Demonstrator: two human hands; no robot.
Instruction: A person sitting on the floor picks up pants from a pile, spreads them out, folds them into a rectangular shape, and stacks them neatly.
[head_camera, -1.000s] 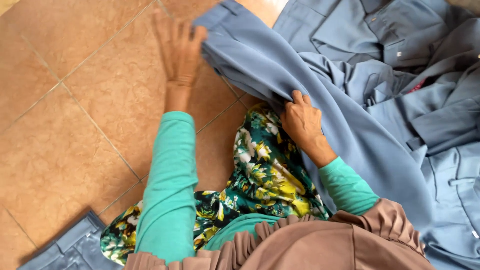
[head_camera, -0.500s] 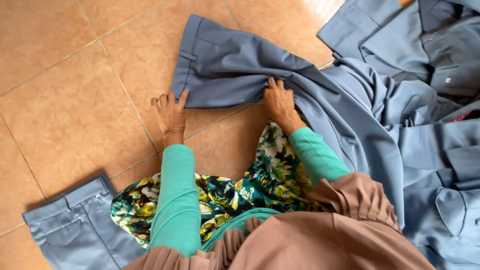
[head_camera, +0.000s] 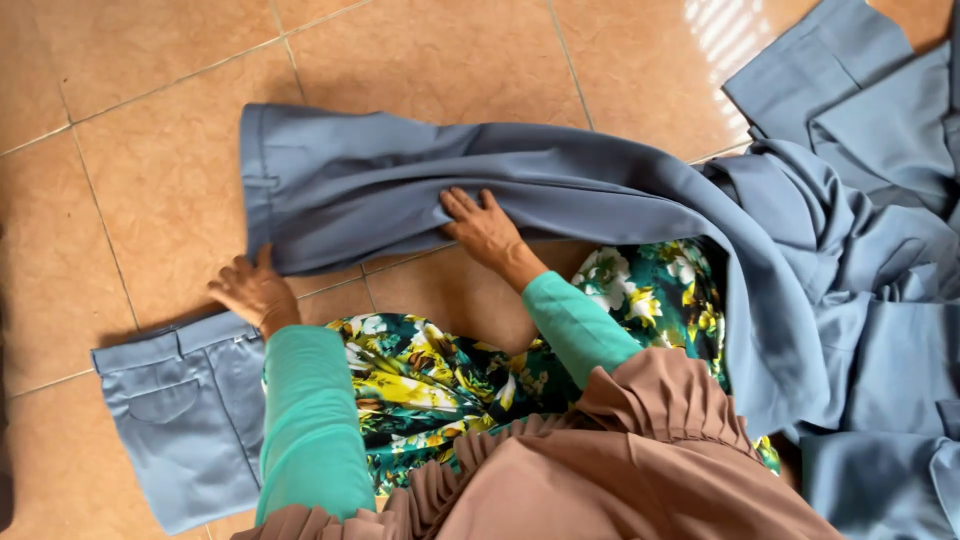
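Pressing flat: right hand (head_camera: 487, 232), fingers spread, palm down on blue-grey trousers (head_camera: 400, 185) stretched across tile floor (head_camera: 120, 150). Left hand (head_camera: 250, 290) open, fingertips at trousers' lower waistband corner. Folding looks barely begun; legs trail unfolded rightward. One folded pair (head_camera: 175, 410) below left hand, looks done. Beyond right hand: heap of blue-grey garments (head_camera: 860, 230) waiting, crowding trouser legs.

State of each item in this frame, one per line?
Blue-grey trousers: spread across the floor, creased.
Folded trousers: flat, folded.
Garment pile: heaped, unfolded.
Left hand: at the trousers' lower corner.
Right hand: flat on the trousers.
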